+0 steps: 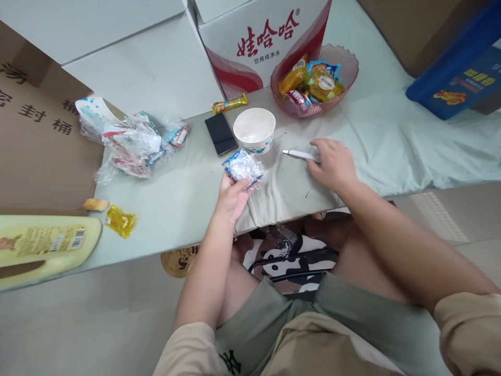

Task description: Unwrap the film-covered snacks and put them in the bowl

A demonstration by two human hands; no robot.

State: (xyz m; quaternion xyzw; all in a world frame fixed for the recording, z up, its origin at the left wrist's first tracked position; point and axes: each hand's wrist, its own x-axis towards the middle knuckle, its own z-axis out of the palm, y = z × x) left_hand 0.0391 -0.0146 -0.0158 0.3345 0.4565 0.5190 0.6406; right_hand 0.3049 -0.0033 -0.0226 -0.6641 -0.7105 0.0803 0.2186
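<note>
My left hand [234, 197] is closed on a crinkled, clear-and-blue plastic snack packet [245, 166], held up just in front of a white paper bowl [254, 130]. The bowl has a blue-green leaf print low on its side. On the right, my right hand [334, 163] rests low over the cloth. Its thumb and forefinger are around the rear end of a slim white utility knife [299, 154], whose metal tip points left toward the bowl. My palm hides the knife's far end. A dark phone [221, 133] lies left of the bowl.
A pink glass bowl [354, 68] holds several wrapped snacks. Behind stands a white carton [270, 47]; a yellow snack stick [230, 103] lies before it. Crumpled wrappers [133, 143], a bread piece [96, 204], a yellow wrapper [120, 221] and a pale yellow jug [47, 240] are left.
</note>
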